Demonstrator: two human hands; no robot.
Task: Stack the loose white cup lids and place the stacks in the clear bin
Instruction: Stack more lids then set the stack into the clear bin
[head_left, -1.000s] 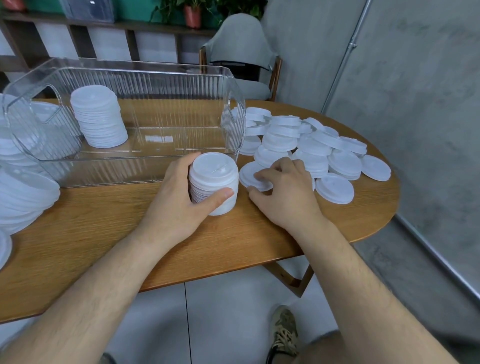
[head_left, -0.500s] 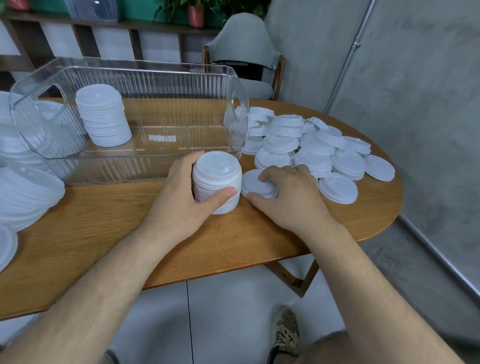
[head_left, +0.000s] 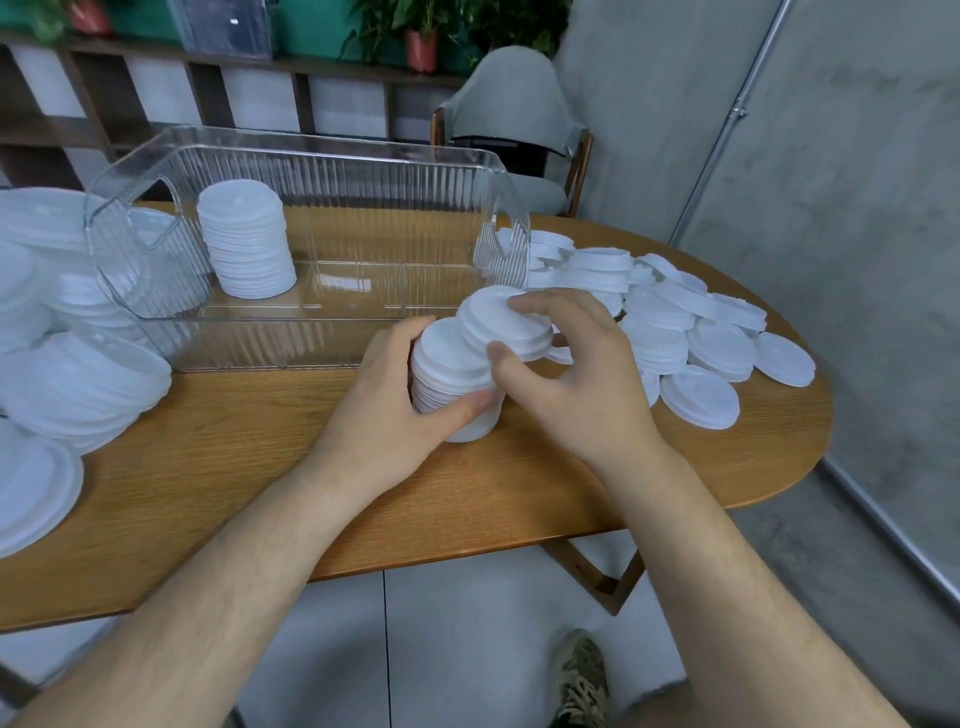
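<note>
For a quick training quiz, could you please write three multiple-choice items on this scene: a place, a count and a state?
1. The stack the left hand grips stands: A in the clear bin; B on the table; C in the air.
2. Stacks inside the bin: A one; B none; C three.
3. The right hand: A lies flat; B hangs empty; C holds a few lids over the stack.
1 B, its base rests on the wood; 2 A, only one finished stack stands at the bin's left end; 3 C, fingers curl round tilted lids.
</note>
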